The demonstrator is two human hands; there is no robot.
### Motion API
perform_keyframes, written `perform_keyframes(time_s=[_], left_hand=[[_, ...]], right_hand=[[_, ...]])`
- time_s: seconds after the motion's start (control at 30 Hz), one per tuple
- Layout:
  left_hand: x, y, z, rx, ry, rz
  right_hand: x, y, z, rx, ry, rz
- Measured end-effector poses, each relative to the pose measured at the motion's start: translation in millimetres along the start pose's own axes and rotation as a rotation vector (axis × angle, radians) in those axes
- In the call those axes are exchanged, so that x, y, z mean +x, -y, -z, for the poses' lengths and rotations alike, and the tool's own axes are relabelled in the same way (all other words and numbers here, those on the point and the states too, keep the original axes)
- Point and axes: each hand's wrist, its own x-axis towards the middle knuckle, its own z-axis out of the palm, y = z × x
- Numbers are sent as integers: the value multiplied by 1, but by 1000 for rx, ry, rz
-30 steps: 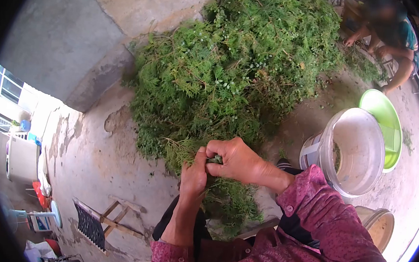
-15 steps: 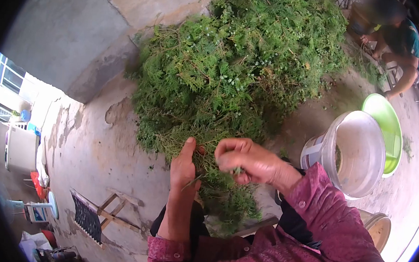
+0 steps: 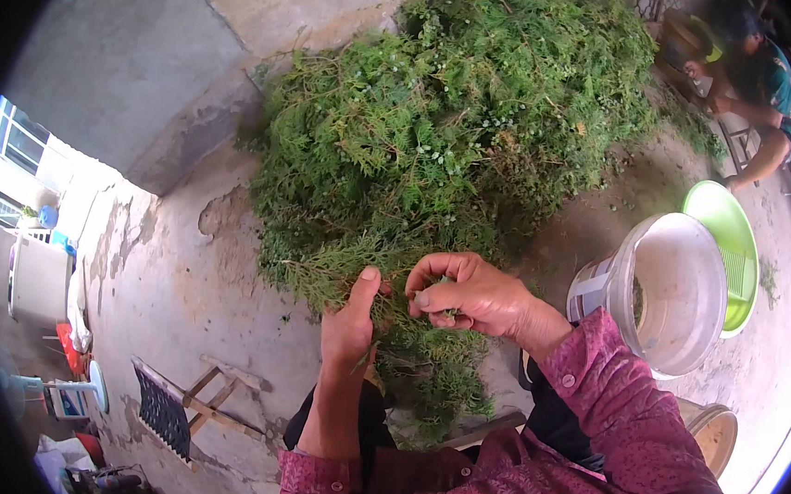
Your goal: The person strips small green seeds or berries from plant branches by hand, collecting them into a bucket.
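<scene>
A large heap of green conifer sprigs with small pale berries lies on the floor before me. My left hand is closed round a leafy sprig at the heap's near edge, thumb up. Just right of it, my right hand is bent in a pinch, with bits of green showing between thumb and fingers. Below both hands, more loose sprigs lie near my legs.
To the right stand a white bucket, a green basin and another tub. A person sits at the upper right. A folding stool lies at the lower left.
The sprig at my left hand has shifted slightly, and its thumb leans further right. My right hand's fingers have turned and reopened a little. The person at the upper right has moved their arms and head.
</scene>
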Motion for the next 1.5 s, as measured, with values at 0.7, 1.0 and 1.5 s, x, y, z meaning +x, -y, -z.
perform_keyframes(time_s=[0.7,1.0,1.5], left_hand=[[-13,-18,0,195,20,-247],[-14,-13,-9,388,219,-353],[-6,7,-1,593,128,-444]], right_hand=[[4,-4,-8,-87,-65,-147],[10,-14,-6,-259,-128,-154],[13,-19,-5,-100,-207,-246]])
